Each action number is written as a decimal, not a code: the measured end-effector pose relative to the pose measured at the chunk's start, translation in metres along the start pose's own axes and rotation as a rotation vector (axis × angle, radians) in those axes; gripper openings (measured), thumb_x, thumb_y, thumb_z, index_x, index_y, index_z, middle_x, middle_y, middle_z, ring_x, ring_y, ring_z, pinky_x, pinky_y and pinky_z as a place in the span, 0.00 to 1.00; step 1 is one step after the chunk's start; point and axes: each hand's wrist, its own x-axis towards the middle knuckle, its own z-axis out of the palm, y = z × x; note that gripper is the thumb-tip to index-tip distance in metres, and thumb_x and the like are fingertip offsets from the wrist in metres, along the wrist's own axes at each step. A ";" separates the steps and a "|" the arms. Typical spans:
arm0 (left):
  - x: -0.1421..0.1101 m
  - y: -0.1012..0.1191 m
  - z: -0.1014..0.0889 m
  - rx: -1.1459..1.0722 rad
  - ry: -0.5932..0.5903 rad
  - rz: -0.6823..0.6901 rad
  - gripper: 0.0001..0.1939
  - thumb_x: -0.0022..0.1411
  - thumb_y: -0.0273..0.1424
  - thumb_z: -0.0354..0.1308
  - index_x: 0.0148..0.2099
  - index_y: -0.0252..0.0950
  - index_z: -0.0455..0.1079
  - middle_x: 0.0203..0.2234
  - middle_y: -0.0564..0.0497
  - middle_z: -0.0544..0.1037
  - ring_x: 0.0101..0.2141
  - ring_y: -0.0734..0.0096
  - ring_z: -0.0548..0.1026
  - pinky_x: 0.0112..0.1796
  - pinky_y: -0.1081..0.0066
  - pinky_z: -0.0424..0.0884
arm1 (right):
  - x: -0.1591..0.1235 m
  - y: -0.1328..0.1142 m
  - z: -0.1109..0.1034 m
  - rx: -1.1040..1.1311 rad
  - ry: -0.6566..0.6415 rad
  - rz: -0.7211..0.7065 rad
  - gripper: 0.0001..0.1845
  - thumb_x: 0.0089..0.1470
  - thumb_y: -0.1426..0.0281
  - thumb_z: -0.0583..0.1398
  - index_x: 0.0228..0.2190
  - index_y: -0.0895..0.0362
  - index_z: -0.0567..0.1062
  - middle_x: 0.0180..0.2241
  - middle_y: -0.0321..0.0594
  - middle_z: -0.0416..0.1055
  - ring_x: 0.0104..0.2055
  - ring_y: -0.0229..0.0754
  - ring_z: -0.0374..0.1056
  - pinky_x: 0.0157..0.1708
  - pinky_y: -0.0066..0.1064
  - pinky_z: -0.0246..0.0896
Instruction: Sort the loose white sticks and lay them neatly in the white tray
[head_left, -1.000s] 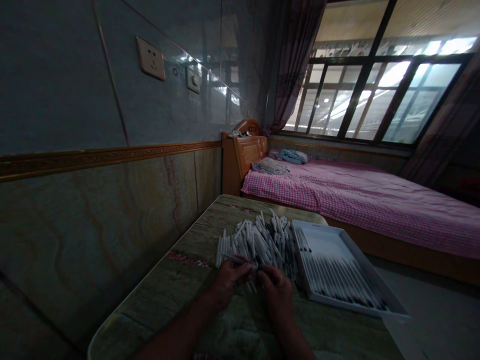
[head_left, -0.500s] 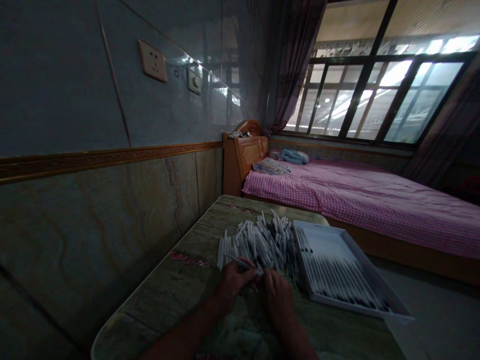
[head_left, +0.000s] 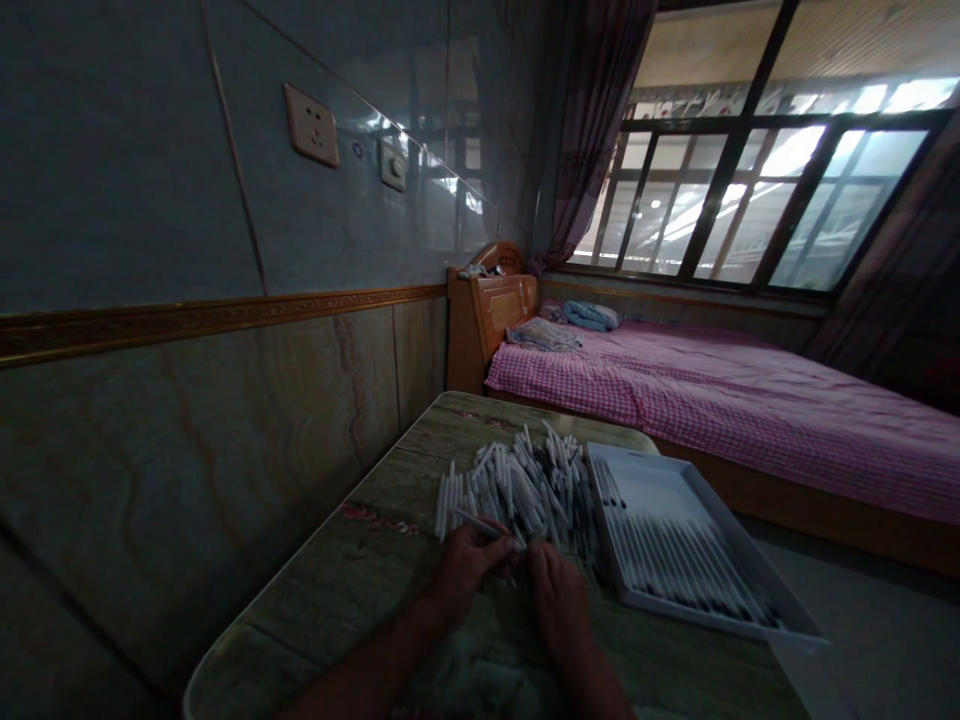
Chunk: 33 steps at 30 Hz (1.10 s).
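My left hand [head_left: 466,568] is closed around a slim white pen [head_left: 477,522], which points up and left out of the fingers. Close beside it, my right hand [head_left: 556,592] has its fingers pinched together at the pen's right end. What the right fingertips grip is hidden. Just beyond both hands lies a loose heap of white pens [head_left: 517,485], some with dark tips. To the right sits a shallow white tray [head_left: 652,480] with a slanted row of pens along its near part and a few more at its far left.
The hands work above a table [head_left: 390,560] with a marbled green top and pale edge. A tiled wall [head_left: 315,420] runs along the left. Behind the table stands a bed [head_left: 675,370] with a pink checked sheet and a wooden headboard [head_left: 495,310].
Both hands stay nearly in place around the pen, with only a slight shift of the fingers. The heap and the tray look the same.
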 end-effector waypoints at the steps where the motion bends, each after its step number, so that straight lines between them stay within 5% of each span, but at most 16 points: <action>1: 0.000 0.001 0.000 -0.010 0.006 -0.001 0.16 0.39 0.36 0.71 0.27 0.33 0.70 0.17 0.53 0.77 0.20 0.71 0.73 0.23 0.74 0.65 | 0.000 -0.002 0.000 0.041 -0.017 0.039 0.19 0.63 0.65 0.46 0.26 0.53 0.70 0.23 0.36 0.70 0.25 0.38 0.66 0.24 0.26 0.56; 19: 0.004 -0.003 -0.003 0.082 -0.027 0.035 0.13 0.42 0.34 0.70 0.27 0.33 0.72 0.18 0.52 0.76 0.20 0.72 0.72 0.23 0.74 0.66 | -0.001 -0.005 -0.002 0.066 -0.053 -0.009 0.20 0.63 0.65 0.45 0.27 0.53 0.71 0.25 0.37 0.71 0.27 0.38 0.67 0.27 0.26 0.55; 33: 0.001 0.002 0.000 0.141 -0.027 -0.008 0.14 0.42 0.38 0.67 0.26 0.33 0.70 0.16 0.55 0.74 0.17 0.76 0.68 0.19 0.76 0.59 | 0.000 -0.004 -0.001 0.180 -0.096 0.108 0.23 0.63 0.58 0.44 0.23 0.53 0.68 0.21 0.35 0.67 0.23 0.38 0.64 0.24 0.26 0.53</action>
